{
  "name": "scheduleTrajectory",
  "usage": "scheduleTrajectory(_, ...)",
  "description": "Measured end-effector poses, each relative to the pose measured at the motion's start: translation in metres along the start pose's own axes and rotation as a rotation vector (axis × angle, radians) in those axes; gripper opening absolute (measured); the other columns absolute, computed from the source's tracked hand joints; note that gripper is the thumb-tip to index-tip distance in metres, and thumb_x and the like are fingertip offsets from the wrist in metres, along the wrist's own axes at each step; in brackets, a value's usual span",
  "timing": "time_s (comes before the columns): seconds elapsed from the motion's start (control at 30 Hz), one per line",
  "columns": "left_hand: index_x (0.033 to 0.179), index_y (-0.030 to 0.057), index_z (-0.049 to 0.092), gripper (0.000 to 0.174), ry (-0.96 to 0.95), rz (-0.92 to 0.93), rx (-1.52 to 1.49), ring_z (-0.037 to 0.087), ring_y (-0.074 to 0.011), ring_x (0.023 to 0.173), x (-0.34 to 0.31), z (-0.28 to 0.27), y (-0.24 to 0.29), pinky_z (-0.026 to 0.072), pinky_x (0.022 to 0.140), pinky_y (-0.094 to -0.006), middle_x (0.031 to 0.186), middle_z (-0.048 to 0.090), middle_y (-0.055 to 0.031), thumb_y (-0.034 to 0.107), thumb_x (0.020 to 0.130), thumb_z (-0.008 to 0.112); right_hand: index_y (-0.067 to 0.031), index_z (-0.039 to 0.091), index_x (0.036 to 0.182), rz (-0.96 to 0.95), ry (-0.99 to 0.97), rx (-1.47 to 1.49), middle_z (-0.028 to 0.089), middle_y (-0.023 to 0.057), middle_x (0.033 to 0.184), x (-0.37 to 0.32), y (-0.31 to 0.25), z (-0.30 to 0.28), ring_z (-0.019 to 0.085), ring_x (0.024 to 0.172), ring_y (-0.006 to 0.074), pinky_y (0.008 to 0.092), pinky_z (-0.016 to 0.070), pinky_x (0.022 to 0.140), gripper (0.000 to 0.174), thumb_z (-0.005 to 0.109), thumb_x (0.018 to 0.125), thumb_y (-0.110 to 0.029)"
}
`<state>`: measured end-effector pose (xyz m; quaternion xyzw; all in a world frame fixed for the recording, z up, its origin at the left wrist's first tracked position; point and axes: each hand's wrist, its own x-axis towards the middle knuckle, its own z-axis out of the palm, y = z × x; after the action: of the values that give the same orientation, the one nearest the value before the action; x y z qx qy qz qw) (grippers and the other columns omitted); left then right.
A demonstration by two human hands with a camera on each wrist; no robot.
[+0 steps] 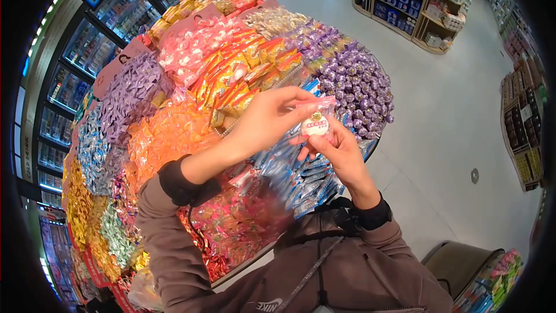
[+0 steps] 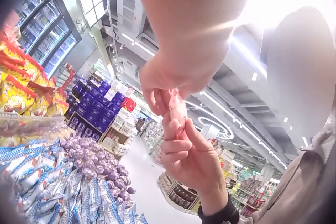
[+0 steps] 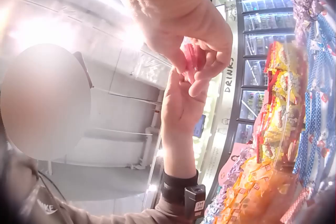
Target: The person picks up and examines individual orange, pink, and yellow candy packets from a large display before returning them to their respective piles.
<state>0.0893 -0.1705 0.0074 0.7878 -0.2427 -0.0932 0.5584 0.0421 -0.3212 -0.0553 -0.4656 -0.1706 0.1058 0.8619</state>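
Observation:
A small pink-and-white candy packet (image 1: 317, 124), with a round emblem and red lettering on its front, is held up between both hands above the sweets display. My left hand (image 1: 260, 117) pinches its upper left part, fingers bent over the top edge. Lower down, my right hand (image 1: 346, 155) grips the packet's right side with the thumb across the front. In the left wrist view the pink wrapper (image 2: 178, 109) shows between the two hands. From the right wrist, only a strip of pink wrapper (image 3: 190, 58) appears among the fingers.
Heaped sweets surround the hands: purple-wrapped balls (image 1: 356, 90), blue-and-white sticks (image 1: 315, 179), yellow bags (image 1: 243, 64) and orange packets (image 1: 168, 133). Lit drink fridges (image 1: 90, 46) line the far left. Stocked shelves (image 1: 399, 6) stand beyond the grey floor (image 1: 440, 116).

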Motion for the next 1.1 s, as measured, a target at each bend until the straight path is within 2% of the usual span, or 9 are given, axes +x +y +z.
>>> scheduleTrajectory(0.13, 0.1, -0.0041, 0.057, 0.022, 0.002, -0.045, -0.117, 0.056, -0.0075, 0.079, -0.007, 0.002, -0.002, 0.0453, 0.068, -0.021, 0.091, 0.061, -0.0052, 0.013, 0.087, 0.053, 0.0003, 0.039, 0.118, -0.001, 0.007, 0.013, 0.06, 0.0132, 0.092, -0.003, 0.005, -0.001, 0.059, 0.07, 0.0126, 0.0231, 0.047, 0.062, 0.038, 0.054, 0.084, -0.007)
scheduleTrajectory(0.27, 0.097, -0.004, 0.058, 0.02, 0.049, -0.082, -0.121, 0.056, -0.0067, 0.077, -0.012, 0.001, -0.015, 0.0455, 0.066, -0.0205, 0.087, 0.061, -0.0037, 0.013, 0.087, 0.052, 0.0013, 0.039, 0.118, 0.043, 0.013, -0.003, 0.059, 0.0125, 0.093, -0.004, 0.005, 0.003, 0.058, 0.07, 0.0127, 0.0222, 0.0473, 0.058, 0.039, 0.054, 0.083, -0.002)
scheduleTrajectory(0.47, 0.091, -0.0013, 0.059, 0.019, -0.008, -0.162, 0.01, 0.052, -0.0028, 0.067, -0.017, -0.005, -0.01, 0.0432, 0.059, -0.0185, 0.075, 0.059, 0.0007, 0.016, 0.088, 0.052, 0.002, 0.042, 0.115, 0.14, -0.043, -0.015, 0.061, 0.0111, 0.085, -0.004, 0.013, 0.0, 0.057, 0.06, 0.0109, 0.0211, 0.0462, 0.053, 0.035, 0.055, 0.082, -0.003)
scheduleTrajectory(0.67, 0.087, 0.0001, 0.059, 0.019, -0.034, -0.173, 0.036, 0.049, -0.0016, 0.061, -0.016, -0.008, -0.011, 0.0404, 0.054, -0.0174, 0.07, 0.057, 0.0021, 0.017, 0.088, 0.052, 0.0029, 0.045, 0.111, 0.13, -0.077, -0.007, 0.062, 0.0104, 0.081, -0.003, 0.014, 0.002, 0.055, 0.055, 0.0096, 0.0204, 0.0448, 0.049, 0.033, 0.057, 0.082, -0.006)
scheduleTrajectory(0.77, 0.087, 0.0001, 0.059, 0.019, -0.041, -0.193, 0.039, 0.049, -0.0019, 0.06, -0.015, -0.008, -0.01, 0.0405, 0.054, -0.0173, 0.07, 0.057, 0.0019, 0.017, 0.088, 0.052, 0.0031, 0.044, 0.112, 0.139, -0.115, -0.01, 0.062, 0.0117, 0.089, -0.003, 0.012, 0.0, 0.057, 0.06, 0.0108, 0.0206, 0.0458, 0.049, 0.034, 0.057, 0.082, -0.005)
scheduleTrajectory(0.97, 0.087, -0.0001, 0.059, 0.019, -0.036, -0.205, 0.006, 0.05, -0.0022, 0.06, -0.014, -0.008, -0.009, 0.0409, 0.054, -0.0173, 0.07, 0.058, 0.0014, 0.017, 0.088, 0.051, 0.0037, 0.041, 0.116, 0.149, -0.07, 0.01, 0.056, 0.0122, 0.107, -0.002, 0.012, 0.001, 0.062, 0.079, 0.0168, 0.0224, 0.0487, 0.048, 0.037, 0.055, 0.082, -0.002)
scheduleTrajectory(1.1, 0.087, -0.0004, 0.058, 0.018, -0.034, -0.209, -0.008, 0.05, -0.0024, 0.06, -0.014, -0.009, -0.011, 0.041, 0.054, -0.0173, 0.071, 0.058, 0.0009, 0.017, 0.088, 0.051, 0.0036, 0.04, 0.116, 0.149, -0.075, 0.002, 0.056, 0.012, 0.107, -0.001, 0.012, 0.002, 0.062, 0.079, 0.0178, 0.0223, 0.0485, 0.048, 0.038, 0.054, 0.082, -0.001)
